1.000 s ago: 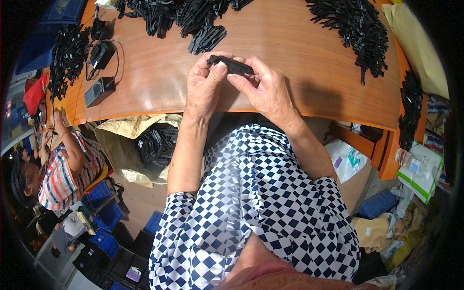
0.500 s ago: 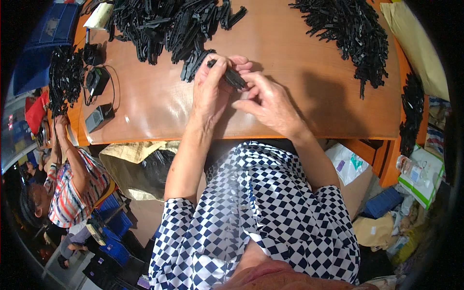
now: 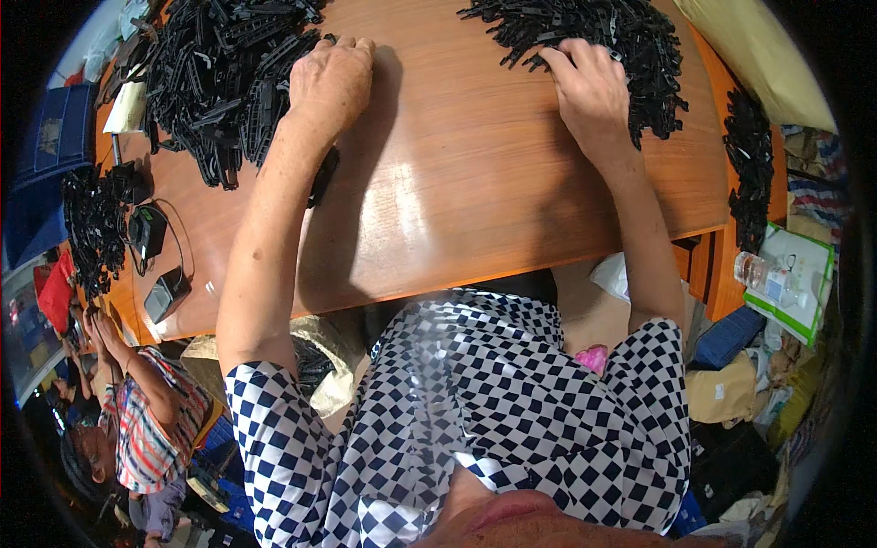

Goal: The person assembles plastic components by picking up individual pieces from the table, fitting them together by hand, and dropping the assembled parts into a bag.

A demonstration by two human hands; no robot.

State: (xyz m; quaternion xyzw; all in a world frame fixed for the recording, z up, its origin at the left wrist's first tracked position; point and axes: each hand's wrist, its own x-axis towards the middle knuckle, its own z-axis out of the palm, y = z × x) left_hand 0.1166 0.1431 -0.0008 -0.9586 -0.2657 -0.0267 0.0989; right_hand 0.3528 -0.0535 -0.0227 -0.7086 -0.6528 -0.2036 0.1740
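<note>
My left hand (image 3: 331,87) is at the right edge of a large pile of black plastic strip-like parts (image 3: 215,91) on the left of the table. Its fingers curl down, and what they hold, if anything, is hidden. Beside my left forearm, one short dark piece (image 3: 323,177) lies partly covered on the wood. My right hand (image 3: 592,91) reaches to a second pile of black plastic parts (image 3: 653,68) at the far right. Its thumb and fingers are apart over the pile's near left edge, with no part visibly gripped.
On the left stand a black adapter with a cable (image 3: 146,228) and a small dark box (image 3: 167,297). More black parts lie at the table's left (image 3: 91,228) and right (image 3: 749,173) ends. A co-worker in a striped shirt (image 3: 160,416) sits at the left. A clear bottle (image 3: 754,269) is at right.
My hands were together over the near middle of the table, holding a black part. They have separated and moved away from me, the left to the left pile, the right to the right pile.
</note>
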